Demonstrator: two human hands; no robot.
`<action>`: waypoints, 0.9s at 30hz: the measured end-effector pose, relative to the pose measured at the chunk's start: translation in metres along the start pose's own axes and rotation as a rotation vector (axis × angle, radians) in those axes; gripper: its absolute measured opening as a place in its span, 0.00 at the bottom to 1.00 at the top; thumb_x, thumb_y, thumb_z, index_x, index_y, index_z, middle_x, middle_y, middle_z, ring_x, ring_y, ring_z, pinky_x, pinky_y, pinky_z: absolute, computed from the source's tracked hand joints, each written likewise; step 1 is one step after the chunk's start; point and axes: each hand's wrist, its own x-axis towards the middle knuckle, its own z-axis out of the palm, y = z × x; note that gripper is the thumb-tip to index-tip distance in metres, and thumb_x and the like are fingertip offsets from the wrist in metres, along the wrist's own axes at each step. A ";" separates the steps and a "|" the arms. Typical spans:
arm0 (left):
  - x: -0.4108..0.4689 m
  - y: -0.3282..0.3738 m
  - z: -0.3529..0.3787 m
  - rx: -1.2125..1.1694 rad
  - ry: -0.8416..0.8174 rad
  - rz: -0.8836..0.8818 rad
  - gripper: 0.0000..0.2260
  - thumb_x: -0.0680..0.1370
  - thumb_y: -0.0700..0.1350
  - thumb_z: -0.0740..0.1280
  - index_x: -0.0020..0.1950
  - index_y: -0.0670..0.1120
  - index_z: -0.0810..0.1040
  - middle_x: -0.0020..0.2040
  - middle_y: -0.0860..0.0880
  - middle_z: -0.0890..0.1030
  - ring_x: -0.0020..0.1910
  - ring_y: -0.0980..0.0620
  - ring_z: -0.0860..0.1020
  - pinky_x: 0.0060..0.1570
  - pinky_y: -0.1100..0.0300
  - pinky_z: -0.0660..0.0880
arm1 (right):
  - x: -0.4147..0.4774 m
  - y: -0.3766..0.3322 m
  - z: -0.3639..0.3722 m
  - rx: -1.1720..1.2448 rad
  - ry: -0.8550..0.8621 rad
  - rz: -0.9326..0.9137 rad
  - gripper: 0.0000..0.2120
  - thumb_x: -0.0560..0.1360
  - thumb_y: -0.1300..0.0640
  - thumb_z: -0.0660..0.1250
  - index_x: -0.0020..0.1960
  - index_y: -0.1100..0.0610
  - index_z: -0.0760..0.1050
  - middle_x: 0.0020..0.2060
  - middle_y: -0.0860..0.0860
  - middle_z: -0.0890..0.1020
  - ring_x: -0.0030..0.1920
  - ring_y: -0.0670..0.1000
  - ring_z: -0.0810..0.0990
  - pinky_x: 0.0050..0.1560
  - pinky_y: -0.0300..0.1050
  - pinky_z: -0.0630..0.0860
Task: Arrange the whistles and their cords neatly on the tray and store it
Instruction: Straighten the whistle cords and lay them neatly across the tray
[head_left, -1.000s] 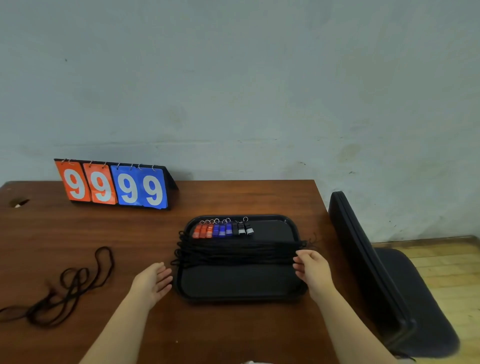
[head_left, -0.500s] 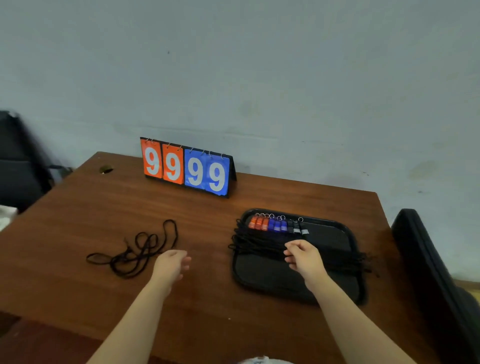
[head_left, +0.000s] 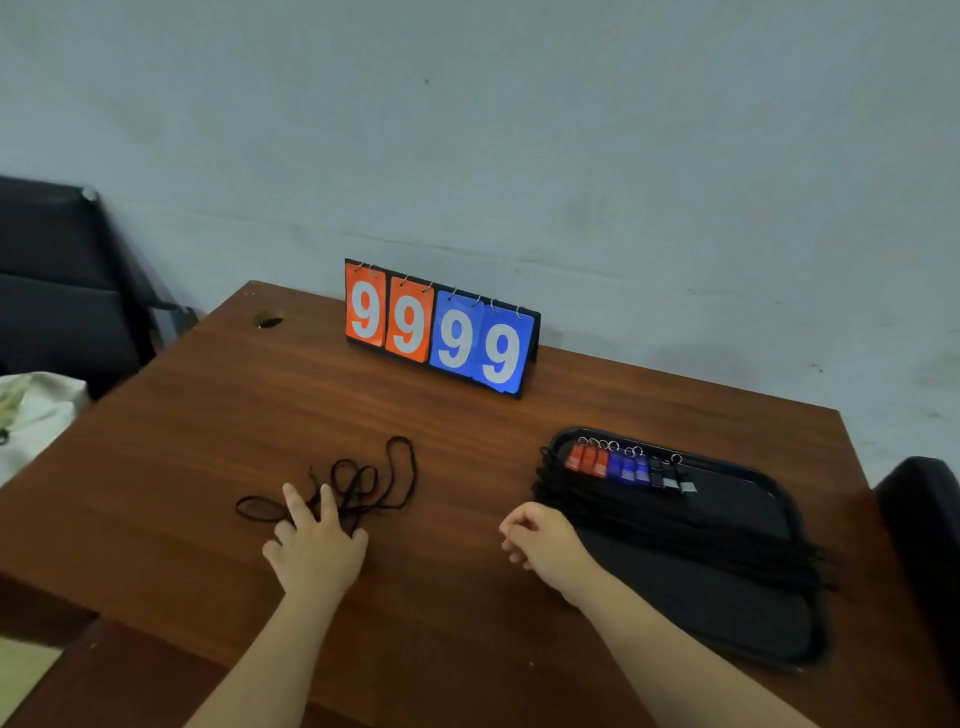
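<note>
nearest the camera, both forearms reach out over the wooden table (head_left: 208, 415). the left hand (head_left: 314, 545) lies flat with its fingers straight, the tips resting on a loose cord (head_left: 363, 483) that sits in a tangled heap of loops; it has no grip on it yet, and seems placed to gather the strand. the right hand (head_left: 540, 540) hovers just beside the tray's left edge, fingers loosely curled with nothing visible in them, probably waiting to help.

to the right sits the black tray (head_left: 701, 618), its near half bare. a bundle of black cords (head_left: 675, 525) is laid across its middle in a fairly straight band, ends spilling over the right rim. along the far edge the whistles (head_left: 628, 467) stand in a tight row, sorted red, blue, then black, rings pointing away.

the tangled strand, well apart from the tray, looks like the last piece to straighten and add before storing.

further back a flip scoreboard (head_left: 441, 332) reading 9999 stands near the wall, and a dark chair (head_left: 52, 286) sits off the table's far left corner.
</note>
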 end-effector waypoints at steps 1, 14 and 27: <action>0.004 -0.003 0.000 0.103 0.016 0.021 0.36 0.78 0.65 0.52 0.79 0.52 0.43 0.78 0.40 0.39 0.74 0.37 0.55 0.67 0.43 0.61 | 0.002 -0.003 0.006 -0.032 -0.023 -0.010 0.06 0.80 0.58 0.61 0.48 0.54 0.76 0.41 0.49 0.81 0.39 0.44 0.79 0.37 0.34 0.74; 0.028 0.010 0.012 -0.390 0.298 0.272 0.15 0.78 0.46 0.66 0.64 0.45 0.78 0.64 0.48 0.77 0.67 0.45 0.71 0.72 0.36 0.52 | 0.039 -0.035 0.047 -0.205 -0.222 -0.092 0.05 0.81 0.54 0.60 0.49 0.50 0.75 0.45 0.47 0.79 0.41 0.45 0.79 0.40 0.35 0.74; -0.008 0.056 -0.071 -0.808 0.314 0.739 0.11 0.76 0.36 0.69 0.58 0.43 0.78 0.47 0.57 0.81 0.45 0.67 0.77 0.46 0.79 0.70 | 0.024 -0.091 0.034 0.218 0.017 -0.254 0.07 0.78 0.52 0.67 0.50 0.55 0.82 0.42 0.52 0.83 0.38 0.46 0.82 0.37 0.38 0.79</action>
